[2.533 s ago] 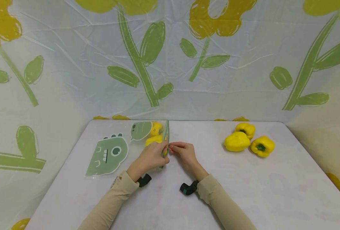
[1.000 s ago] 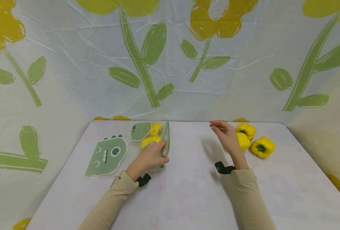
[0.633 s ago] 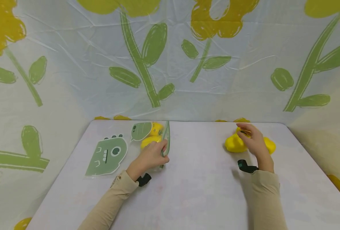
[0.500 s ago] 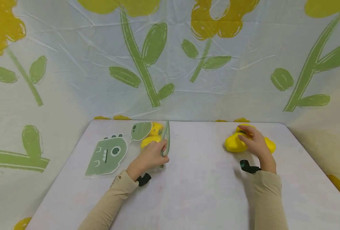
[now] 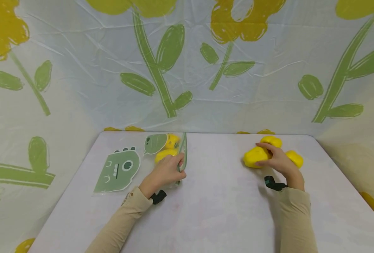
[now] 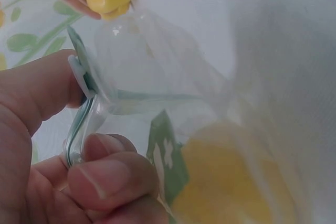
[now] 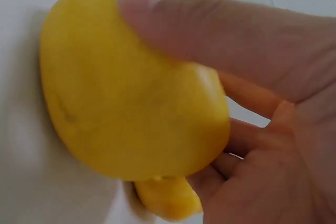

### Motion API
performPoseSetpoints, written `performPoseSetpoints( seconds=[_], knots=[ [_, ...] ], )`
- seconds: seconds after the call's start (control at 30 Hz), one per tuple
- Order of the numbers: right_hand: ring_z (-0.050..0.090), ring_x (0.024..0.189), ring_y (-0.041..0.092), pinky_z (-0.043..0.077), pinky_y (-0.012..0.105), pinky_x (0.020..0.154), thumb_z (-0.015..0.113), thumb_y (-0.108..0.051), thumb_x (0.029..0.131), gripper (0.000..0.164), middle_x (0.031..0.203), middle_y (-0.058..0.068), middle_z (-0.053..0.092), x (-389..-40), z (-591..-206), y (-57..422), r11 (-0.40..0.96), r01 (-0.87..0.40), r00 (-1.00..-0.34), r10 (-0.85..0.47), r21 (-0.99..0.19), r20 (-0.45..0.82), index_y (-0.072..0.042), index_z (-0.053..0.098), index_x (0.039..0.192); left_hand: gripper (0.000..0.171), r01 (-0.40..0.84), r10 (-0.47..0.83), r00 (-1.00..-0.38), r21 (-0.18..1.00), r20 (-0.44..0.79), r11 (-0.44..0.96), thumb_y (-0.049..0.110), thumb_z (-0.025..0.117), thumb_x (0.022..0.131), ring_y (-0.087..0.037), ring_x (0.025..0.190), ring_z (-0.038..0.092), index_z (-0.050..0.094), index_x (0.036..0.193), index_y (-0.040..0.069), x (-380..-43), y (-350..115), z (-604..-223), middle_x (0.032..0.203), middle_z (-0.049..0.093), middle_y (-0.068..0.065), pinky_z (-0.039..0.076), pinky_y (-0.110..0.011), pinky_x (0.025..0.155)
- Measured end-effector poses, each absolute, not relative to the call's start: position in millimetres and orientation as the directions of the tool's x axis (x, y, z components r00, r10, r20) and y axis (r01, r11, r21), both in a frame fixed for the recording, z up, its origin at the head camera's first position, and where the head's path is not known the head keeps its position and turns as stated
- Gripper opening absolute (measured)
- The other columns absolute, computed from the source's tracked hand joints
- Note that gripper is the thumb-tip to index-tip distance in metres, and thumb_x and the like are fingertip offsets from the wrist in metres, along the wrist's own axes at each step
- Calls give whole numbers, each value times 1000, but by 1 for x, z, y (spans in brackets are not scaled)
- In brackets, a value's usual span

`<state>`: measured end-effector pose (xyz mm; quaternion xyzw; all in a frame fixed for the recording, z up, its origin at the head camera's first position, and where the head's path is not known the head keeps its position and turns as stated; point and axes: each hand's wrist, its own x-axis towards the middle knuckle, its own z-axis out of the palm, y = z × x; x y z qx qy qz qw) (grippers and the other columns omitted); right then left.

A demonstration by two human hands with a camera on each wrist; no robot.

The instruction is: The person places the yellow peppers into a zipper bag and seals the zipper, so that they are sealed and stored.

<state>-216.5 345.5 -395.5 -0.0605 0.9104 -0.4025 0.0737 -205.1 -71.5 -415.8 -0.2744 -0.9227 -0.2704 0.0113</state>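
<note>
My left hand (image 5: 164,172) pinches the green zip edge of a clear plastic zip bag (image 5: 117,174), which lies on the table with a green cartoon monster print. Two yellow bell peppers (image 5: 165,154) show through the bag near its mouth. In the left wrist view the thumb and curled fingers (image 6: 113,177) hold the zip strip, and the mouth looks parted. Over on the right, my right hand (image 5: 280,161) grips another yellow bell pepper (image 5: 253,157) from its right side. The right wrist view shows the thumb across this pepper (image 7: 126,93), its other fingers partly hidden.
Two more yellow bell peppers lie near the right hand: one behind it (image 5: 271,141) and one to its right (image 5: 295,159), partly covered by the hand. A flower-print sheet (image 5: 218,105) hangs behind the white table (image 5: 212,196). Black wrist cameras sit at both cuffs.
My right hand has left the bag's edge, moved right to the peppers and taken hold of the nearest one, which has shifted slightly left. The left hand has stayed at the bag.
</note>
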Motion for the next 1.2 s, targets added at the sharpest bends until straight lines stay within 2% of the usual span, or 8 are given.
performPoseSetpoints(
  seconds=[0.13,0.27,0.43,0.57,0.7,0.9,1.03,1.2],
  knots=[
    [33,133,45,25,62,108,79,-29,84,83,153,29,28,-219,-398,338,674,-63,-984,-166,-736,-67,-4,38,151,28,512,501,-850,490,166,706,13,67,75,-9,48,34,39,77,16,-205,-72,-416,54,31,7,26,-25,49],
    [32,133,46,23,65,107,78,-31,84,83,155,28,24,-220,-401,336,662,-48,-980,-175,-748,-91,-11,36,153,27,509,500,-851,490,161,708,14,67,75,-9,48,35,40,77,16,-205,-72,-415,54,32,7,26,-25,49],
    [27,134,47,24,68,103,78,-17,82,89,158,26,17,-219,-404,338,653,-46,-961,-237,-756,-146,-18,28,155,27,506,498,-852,490,159,710,14,67,75,-9,48,35,40,77,16,-205,-72,-415,54,32,7,26,-25,49],
    [29,131,46,27,65,101,77,-5,79,91,156,26,19,-218,-407,339,626,-81,-954,-275,-775,-123,-15,27,154,27,504,497,-853,491,155,711,14,67,75,-9,47,35,40,77,16,-205,-72,-415,54,32,7,27,-25,48],
    [33,127,44,28,63,101,78,-7,80,88,154,25,22,-218,-409,340,609,-76,-961,-257,-790,-105,-14,29,153,27,502,496,-854,493,155,711,14,67,75,-9,47,35,40,77,16,-206,-71,-415,54,32,7,27,-25,48],
    [37,125,43,28,62,102,78,-20,83,88,153,24,26,-221,-412,340,611,-47,-978,-191,-790,-89,-15,27,154,27,511,500,-850,490,165,706,13,67,74,-9,48,34,40,76,16,-206,-71,-416,54,32,8,27,-25,49],
    [40,122,38,34,52,103,77,-23,85,87,147,24,33,-224,-413,335,573,-50,-988,-148,-818,-44,-9,24,152,28,517,505,-846,489,169,703,13,68,74,-9,48,33,40,76,16,-207,-71,-417,54,31,8,27,-25,49],
    [48,117,29,46,23,91,76,-27,87,87,143,22,41,-228,-411,320,455,-43,-998,-68,-889,13,-5,22,151,27,520,505,-845,490,176,700,13,67,73,-9,48,33,40,76,16,-207,-71,-417,54,31,8,27,-25,49]
  ],
)
